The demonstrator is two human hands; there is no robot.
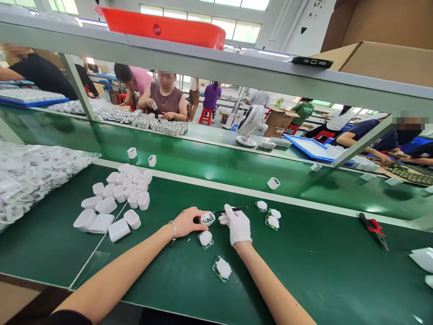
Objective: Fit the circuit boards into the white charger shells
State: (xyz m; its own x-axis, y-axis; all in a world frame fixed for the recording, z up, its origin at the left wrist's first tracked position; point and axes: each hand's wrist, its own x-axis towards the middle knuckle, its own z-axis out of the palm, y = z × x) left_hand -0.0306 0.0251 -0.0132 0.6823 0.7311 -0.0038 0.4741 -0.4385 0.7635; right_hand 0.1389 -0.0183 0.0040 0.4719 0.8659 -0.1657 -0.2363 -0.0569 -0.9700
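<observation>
My bare left hand, a bracelet on its wrist, is closed round a small white plastic housing held open side up on the green mat. My right hand wears a white glove and pinches a thin dark tool whose tip points toward the housing. Small green circuit boards with white round parts lie around the hands: one board just below the housing, another board nearer me, and three boards to the right.
Several empty white housings are grouped at left, beside a heap of bagged white parts. Red-handled cutters lie at right. A conveyor belt carries loose housings. Other people work across it; a white fan stands there.
</observation>
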